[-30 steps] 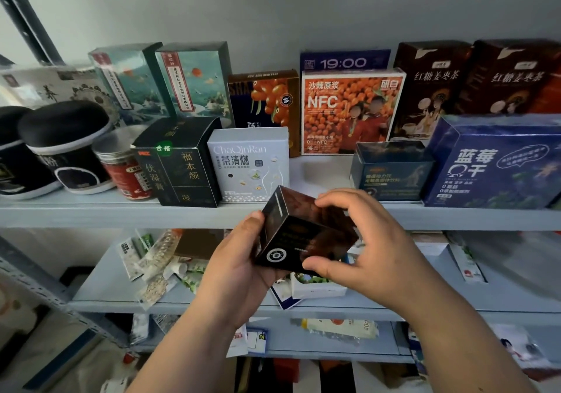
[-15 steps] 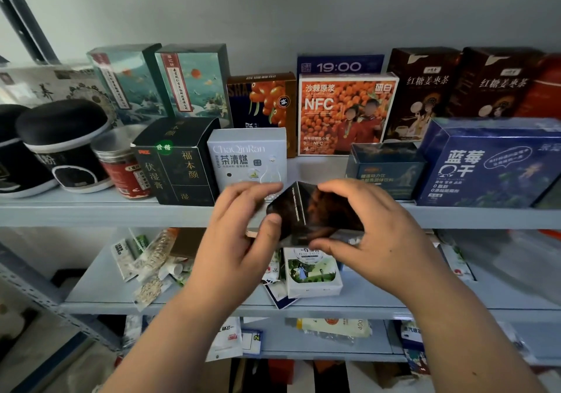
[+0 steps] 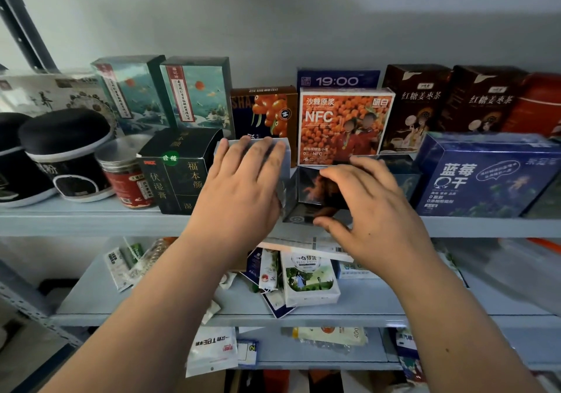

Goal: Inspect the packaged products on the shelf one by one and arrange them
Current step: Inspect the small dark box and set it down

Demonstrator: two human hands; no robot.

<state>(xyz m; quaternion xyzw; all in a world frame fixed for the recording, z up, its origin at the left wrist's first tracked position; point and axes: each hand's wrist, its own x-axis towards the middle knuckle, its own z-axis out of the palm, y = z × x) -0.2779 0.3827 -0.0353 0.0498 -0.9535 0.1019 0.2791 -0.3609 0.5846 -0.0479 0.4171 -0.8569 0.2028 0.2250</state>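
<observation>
one second ago both hands held the dark box (image 3: 315, 192) in the air before the shelf (image 3: 76, 219). now it sits there, at 3 o'clock of the white box (image 3: 283, 174). the right hand (image 3: 373, 210) still pinches it with curled fingers, and the left hand (image 3: 243, 186) lies on the white box, fingers straight. inspection looks done; squaring up remains.

Dim, soft overhead light; motion blur, wide-angle bowing and smearing toward the edges.

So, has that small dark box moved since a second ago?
Yes: the dark box rose from below the top shelf's front edge onto that shelf, in the right hand.
</observation>
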